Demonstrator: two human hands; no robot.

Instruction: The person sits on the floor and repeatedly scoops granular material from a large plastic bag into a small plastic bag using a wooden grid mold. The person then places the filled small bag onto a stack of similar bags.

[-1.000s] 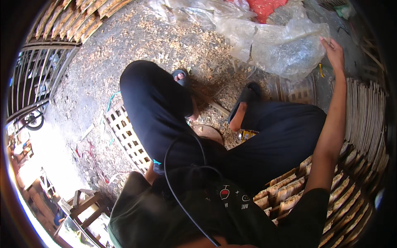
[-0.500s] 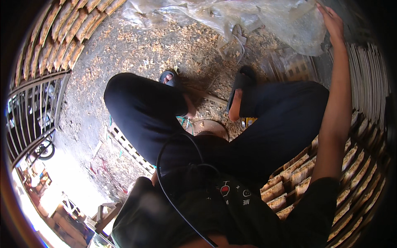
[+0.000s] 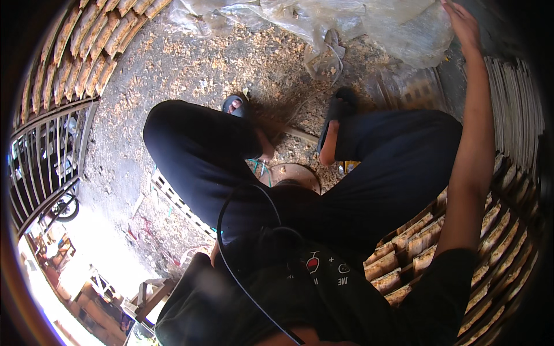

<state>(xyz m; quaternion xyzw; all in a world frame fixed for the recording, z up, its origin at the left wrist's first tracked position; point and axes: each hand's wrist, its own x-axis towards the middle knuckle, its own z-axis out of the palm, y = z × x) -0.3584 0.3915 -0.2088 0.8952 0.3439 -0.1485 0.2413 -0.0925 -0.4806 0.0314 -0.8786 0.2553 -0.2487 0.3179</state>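
Note:
My right hand (image 3: 466, 26) reaches to the top right, its fingers closed on the edge of a crumpled translucent plastic sheet (image 3: 404, 32) that stretches along the floor ahead of me. My left hand is hidden; only a sliver of skin shows beside my left thigh. Between my bent legs (image 3: 193, 147), in black trousers and dark sandals, lie a round, dusty disc-like object (image 3: 277, 176), teal strands and a strip of wood (image 3: 297, 132).
Rows of tan, flaky pieces fill racks at upper left (image 3: 86, 46) and lower right (image 3: 415, 242). Slatted frames (image 3: 46, 158) stand left, stacked slats (image 3: 508, 115) right. The floor (image 3: 173, 69) is strewn with flakes. A wheel (image 3: 66, 209) shows near the bright opening, lower left.
My right hand has moved up and away from me with the plastic sheet, which sits higher in the view. The whole view has also shifted, showing more of the upper left rack.

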